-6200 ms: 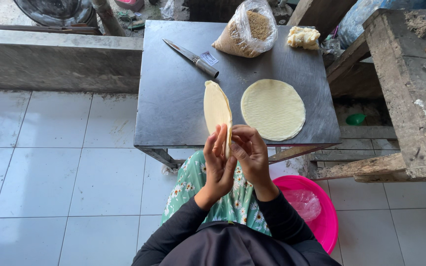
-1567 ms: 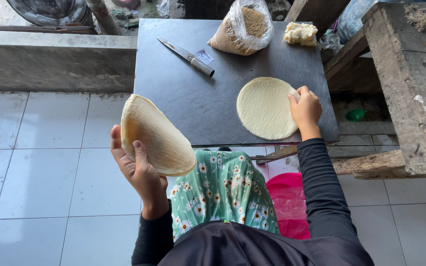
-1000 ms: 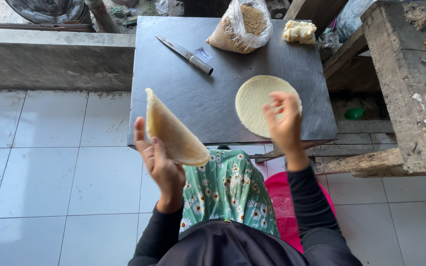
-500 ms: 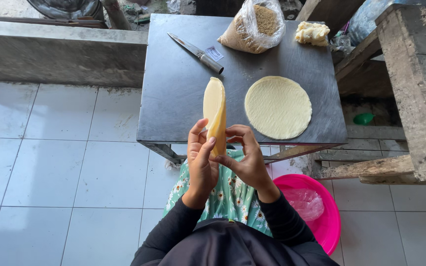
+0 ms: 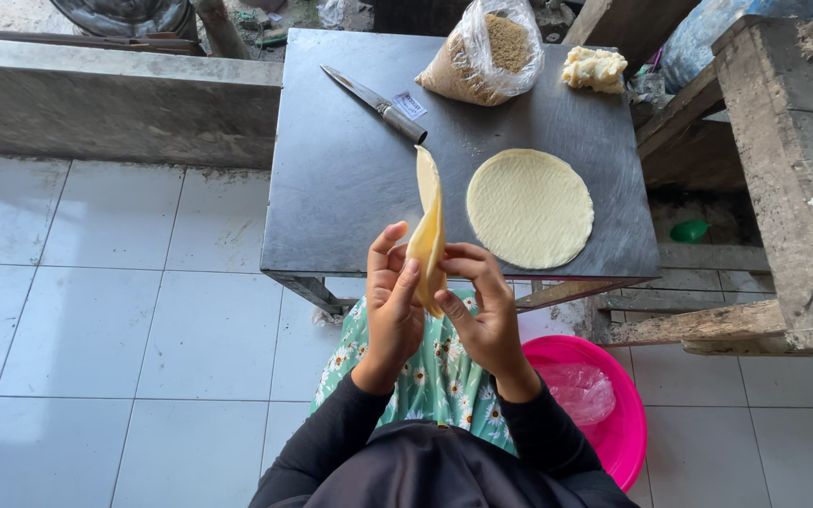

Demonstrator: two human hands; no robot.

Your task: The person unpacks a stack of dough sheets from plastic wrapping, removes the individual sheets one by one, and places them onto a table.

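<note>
My left hand point(image 5: 392, 299) and my right hand point(image 5: 484, 315) hold a thin pale yellow dough sheet point(image 5: 426, 221) between them, folded and standing on edge above my lap. Both sets of fingertips pinch its lower part. A second round dough sheet point(image 5: 530, 207) lies flat on the dark table point(image 5: 341, 188), just right of the folded one.
A knife point(image 5: 375, 103) lies on the table's far side, beside a plastic bag of brown crumbs point(image 5: 486, 56) and a lump of dough point(image 5: 594, 68). A pink basin point(image 5: 604, 404) with a plastic bag sits on the tiled floor at my right. Wooden benches point(image 5: 783, 160) stand to the right.
My left hand held the folded sheet out to the left while my right hand touched the flat sheet on the table. Both hands have come together on the folded sheet in front of me.
</note>
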